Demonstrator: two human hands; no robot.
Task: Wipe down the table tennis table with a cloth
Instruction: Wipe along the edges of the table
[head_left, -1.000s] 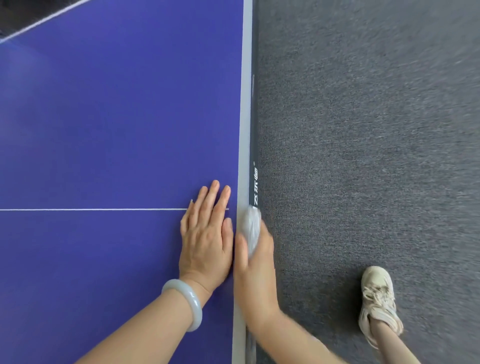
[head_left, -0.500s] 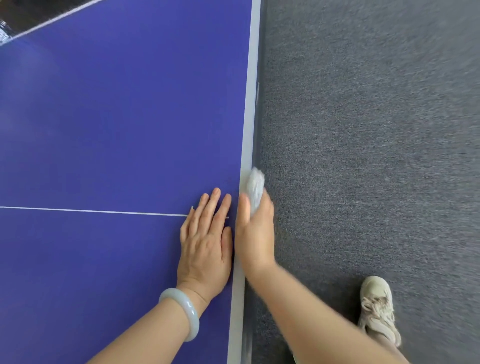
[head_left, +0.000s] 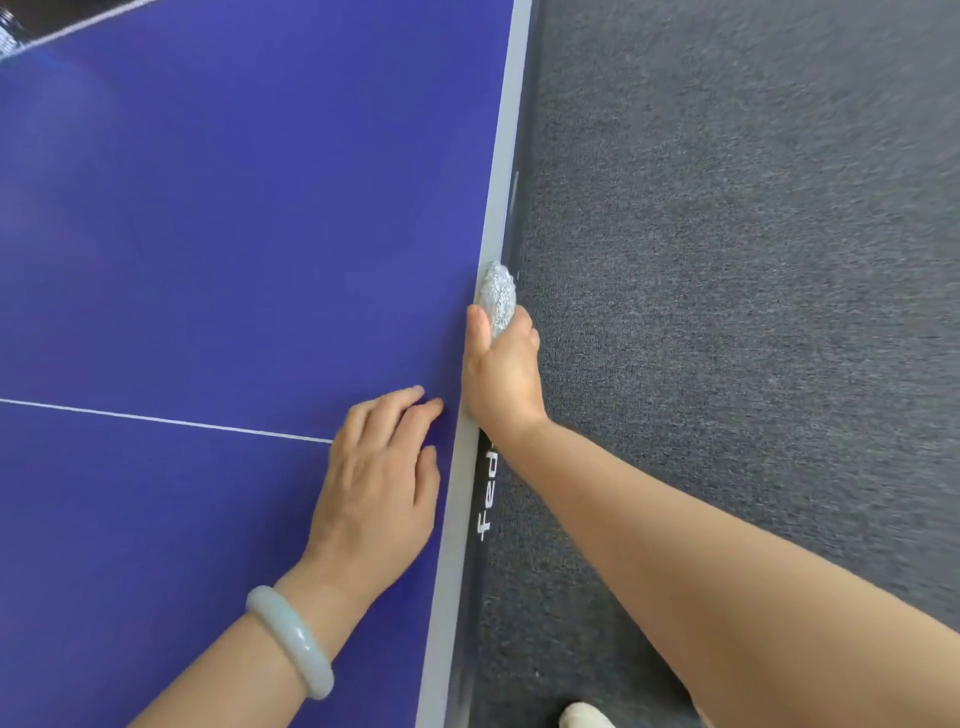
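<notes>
Sliding farther along the rim, the right hand (head_left: 501, 374) is now lying well past the white line (head_left: 156, 418), where a second ago it was level with it. The cloth (head_left: 497, 296) is travelling ahead of it, away from the person. The left hand (head_left: 379, 478) is staying almost where it was, though its fingers are now bending slightly rather than lying flat.

From the head view, the right hand is gripping the wadded pale cloth, with the thumb lying on the grey edge band (head_left: 500, 171) and the fingers curling down over the side, out of sight. The cloth is pressing against the rim of the counter (head_left: 234, 234) and poking out beyond the hand. The left hand is holding nothing. It is resting palm down and loosely opened on the blue surface just inside the edge, covering the end of the white line, with a pale bracelet (head_left: 291, 642) sitting on its wrist.

Direction is what the coming stroke is turning on. The edge band is running as one long straight strip away from the person, and the cloth is sitting on it at the leading end of the right hand. The length still to wipe seems to be lying straight ahead, so the right hand, the nearer one and the only one carrying the cloth, is probably going to be pushing along that axis while the left is bracing. Grey carpet (head_left: 727, 260) is lying to the right of the counter.
</notes>
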